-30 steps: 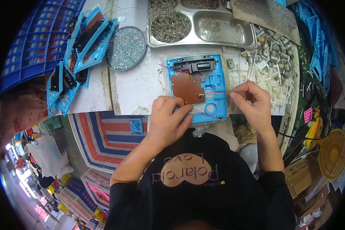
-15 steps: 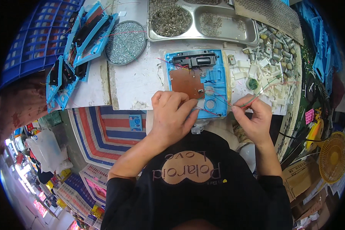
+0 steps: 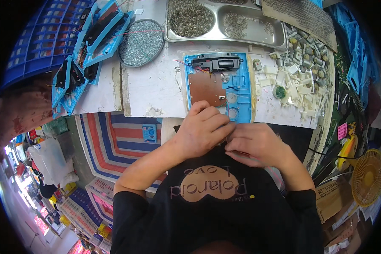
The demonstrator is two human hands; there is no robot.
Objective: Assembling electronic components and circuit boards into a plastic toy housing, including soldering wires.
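A blue plastic casing (image 3: 243,86) lies open-side up at the near edge of the bench. In it sit a brown circuit board (image 3: 205,86) and a long black plastic part (image 3: 216,63). My left hand (image 3: 205,130) rests over the casing's near left corner, fingers curled and closed; what they grip is hidden. Against its fingertips, just off the near edge, my right hand (image 3: 256,144) is closed in a pinch. Thin green and red wires (image 3: 277,175) trail below that hand. The fingertips of both hands meet, hiding the wire ends.
Behind the casing stand a steel tray (image 3: 252,40) of small metal parts and a round dish (image 3: 140,44) of screws. White plastic pieces (image 3: 294,91) and small motors are heaped at right. More wired blue casings (image 3: 99,38) stack at left. A yellow fan (image 3: 368,178) stands far right.
My right hand has moved left and toward my body to meet my left hand, bringing the wires along. My left hand has shifted slightly right and nearer.
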